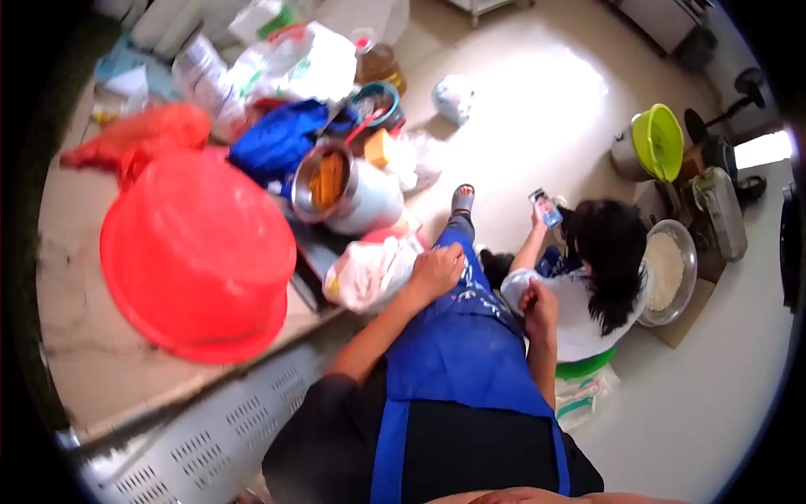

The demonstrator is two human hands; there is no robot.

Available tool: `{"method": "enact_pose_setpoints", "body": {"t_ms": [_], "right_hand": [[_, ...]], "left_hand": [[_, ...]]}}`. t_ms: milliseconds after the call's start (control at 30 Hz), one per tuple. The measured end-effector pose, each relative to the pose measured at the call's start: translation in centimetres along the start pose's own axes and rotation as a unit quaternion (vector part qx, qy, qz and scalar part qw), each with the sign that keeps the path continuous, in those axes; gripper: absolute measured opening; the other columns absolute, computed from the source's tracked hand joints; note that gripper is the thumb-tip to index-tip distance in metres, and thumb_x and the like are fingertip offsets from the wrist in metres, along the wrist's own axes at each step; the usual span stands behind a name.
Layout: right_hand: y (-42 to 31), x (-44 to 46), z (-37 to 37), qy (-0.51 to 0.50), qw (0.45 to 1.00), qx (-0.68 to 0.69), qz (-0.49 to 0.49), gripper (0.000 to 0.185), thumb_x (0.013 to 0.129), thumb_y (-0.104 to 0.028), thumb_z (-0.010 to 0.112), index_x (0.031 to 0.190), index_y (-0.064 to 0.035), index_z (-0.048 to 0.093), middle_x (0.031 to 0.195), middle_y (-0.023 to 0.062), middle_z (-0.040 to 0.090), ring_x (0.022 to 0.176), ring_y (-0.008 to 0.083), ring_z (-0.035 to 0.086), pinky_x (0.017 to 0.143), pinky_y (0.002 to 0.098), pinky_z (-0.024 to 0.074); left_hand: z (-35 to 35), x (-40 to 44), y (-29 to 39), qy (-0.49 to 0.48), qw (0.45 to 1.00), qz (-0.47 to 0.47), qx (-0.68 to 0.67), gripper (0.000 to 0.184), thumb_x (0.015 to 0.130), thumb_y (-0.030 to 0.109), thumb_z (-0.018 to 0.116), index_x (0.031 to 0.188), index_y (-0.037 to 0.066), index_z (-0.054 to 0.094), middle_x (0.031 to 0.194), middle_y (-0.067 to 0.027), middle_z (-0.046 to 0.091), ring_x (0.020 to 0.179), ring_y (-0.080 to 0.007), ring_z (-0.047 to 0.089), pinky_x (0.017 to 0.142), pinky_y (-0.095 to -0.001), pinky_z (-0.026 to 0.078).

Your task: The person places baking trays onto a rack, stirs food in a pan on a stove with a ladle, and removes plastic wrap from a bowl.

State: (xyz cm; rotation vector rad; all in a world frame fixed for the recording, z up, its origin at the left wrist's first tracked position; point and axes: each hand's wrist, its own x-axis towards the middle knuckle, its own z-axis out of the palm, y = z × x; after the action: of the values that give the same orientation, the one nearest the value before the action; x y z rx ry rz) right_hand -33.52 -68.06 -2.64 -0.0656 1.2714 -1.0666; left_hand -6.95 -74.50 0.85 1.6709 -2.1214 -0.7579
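A pale, stone-like rectangular table (75,353) fills the left side, its near edge above a grey perforated metal panel (227,428). To the right, a dark-haired person in a white top (571,323) sits low. The wearer's long blue cloth apron (453,361) hangs down the middle, between table and sitter. On the table lies a big round red plastic basin (197,244). Beyond the sitter stands a wide, round, see-through bowl (691,277) of pale powdery stuff; farther forward is a lime-green plastic tub (645,143). Near the red basin, a silver cylindrical metal pot (369,200) holds orange-brown blocks (329,179).

A crumpled, whitish thin plastic bag (368,273) with pinkish contents sits at the table's edge, just below the pot. The left hand (438,270) is right beside it, fingers bent; whether they grip the bag cannot be told. The right hand (540,304), well apart from the left, is loosely curled in front of the sitter's white top. Smallest, a slim rectangular phone with a lit screen (546,208) is in the sitter's hand.
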Motion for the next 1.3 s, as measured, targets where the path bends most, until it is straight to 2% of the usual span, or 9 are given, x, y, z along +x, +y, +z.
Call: {"method": "enact_pose_setpoints", "body": {"t_ms": [333,467,567,867,967,1067,1133,1200,1300], "right_hand": [[-11.7,15.2,15.7,0.047,0.999,-0.021,0.005,0.024,0.093,-0.017,0.062,0.072,-0.0058,0.056,0.060,0.0061,0.054,0.049,0.0178,0.050,0.045,0.0305,0.0393],[-17.8,22.0,23.0,-0.032,0.996,-0.082,-0.005,0.028,0.096,-0.024,0.062,0.075,-0.0053,0.058,0.062,0.0055,0.055,0.054,0.0157,0.050,0.054,0.0293,0.0394],[-21.6,26.9,25.5,-0.083,0.994,-0.065,-0.023,0.030,0.096,-0.025,0.062,0.073,-0.0060,0.057,0.062,0.0054,0.055,0.054,0.0155,0.051,0.053,0.0297,0.0394],[-32.2,34.2,25.8,0.087,0.994,-0.026,-0.065,0.031,0.098,-0.027,0.061,0.073,-0.0092,0.057,0.065,0.0025,0.057,0.055,0.0128,0.052,0.053,0.0280,0.0429],[-35.0,38.2,24.7,0.105,0.992,-0.002,-0.063,0.031,0.099,-0.027,0.061,0.073,-0.0092,0.057,0.065,0.0026,0.058,0.055,0.0128,0.052,0.053,0.0283,0.0433],[-38.5,43.1,24.0,0.103,0.993,0.023,-0.054,0.032,0.098,-0.029,0.063,0.073,-0.0097,0.059,0.064,0.0014,0.059,0.054,0.0120,0.054,0.052,0.0272,0.0428],[-41.9,47.1,23.1,0.101,0.993,0.032,-0.047,0.032,0.098,-0.029,0.063,0.073,-0.0102,0.059,0.064,0.0013,0.059,0.053,0.0120,0.054,0.051,0.0270,0.0429],[-48.1,50.4,22.6,0.117,0.991,0.059,-0.012,0.029,0.098,-0.024,0.062,0.073,-0.0101,0.057,0.065,0.0031,0.059,0.056,0.0134,0.056,0.053,0.0286,0.0450],[-57.6,56.6,20.8,0.107,0.990,0.076,-0.058,0.028,0.098,-0.022,0.061,0.073,-0.0104,0.056,0.064,0.0034,0.058,0.054,0.0139,0.053,0.052,0.0288,0.0438]], "left_hand": [[-3.1,25.7,-7.6,-0.105,0.992,0.071,0.005,0.019,0.093,0.028,0.061,0.094,0.009,0.063,0.084,-0.0169,0.069,0.079,-0.0387,0.067,0.069,-0.0509,0.053],[-9.8,36.3,-9.1,-0.050,0.996,-0.059,-0.043,0.023,0.088,0.030,0.069,0.096,0.009,0.067,0.088,-0.0165,0.071,0.085,-0.0385,0.068,0.073,-0.0468,0.053],[-12.4,42.8,-11.4,-0.010,0.999,-0.007,-0.033,0.024,0.085,0.027,0.073,0.098,0.008,0.065,0.093,-0.0164,0.069,0.089,-0.0389,0.066,0.076,-0.0469,0.052],[-12.2,62.7,-7.6,-0.084,0.984,0.155,-0.012,0.018,0.082,0.008,0.062,0.100,0.007,0.062,0.094,-0.0195,0.062,0.091,-0.0436,0.062,0.077,-0.0528,0.050],[-8.7,68.8,-5.9,-0.093,0.964,0.239,-0.070,0.034,0.079,0.001,0.059,0.112,0.008,0.064,0.099,-0.0223,0.065,0.088,-0.0426,0.065,0.078,-0.0498,0.052],[-5.7,74.4,-3.2,-0.230,0.955,0.142,-0.120,0.037,0.080,-0.003,0.057,0.115,0.008,0.064,0.093,-0.0225,0.067,0.083,-0.0400,0.068,0.076,-0.0468,0.054],[-2.6,78.4,-2.1,-0.236,0.952,0.150,-0.124,0.041,0.080,-0.005,0.054,0.117,0.008,0.064,0.079,-0.0191,0.068,0.075,-0.0378,0.069,0.070,-0.0458,0.055],[0.2,83.5,-0.6,-0.187,0.956,0.217,-0.057,0.016,0.088,0.026,0.072,0.090,0.010,0.068,0.066,-0.0173,0.064,0.063,-0.0408,0.064,0.056,-0.0483,0.051],[-1.3,91.6,6.0,-0.145,0.959,0.241,0.042,0.038,0.087,0.046,0.072,0.075,0.011,0.066,0.065,-0.0191,0.063,0.061,-0.0425,0.062,0.053,-0.0490,0.048]]}}
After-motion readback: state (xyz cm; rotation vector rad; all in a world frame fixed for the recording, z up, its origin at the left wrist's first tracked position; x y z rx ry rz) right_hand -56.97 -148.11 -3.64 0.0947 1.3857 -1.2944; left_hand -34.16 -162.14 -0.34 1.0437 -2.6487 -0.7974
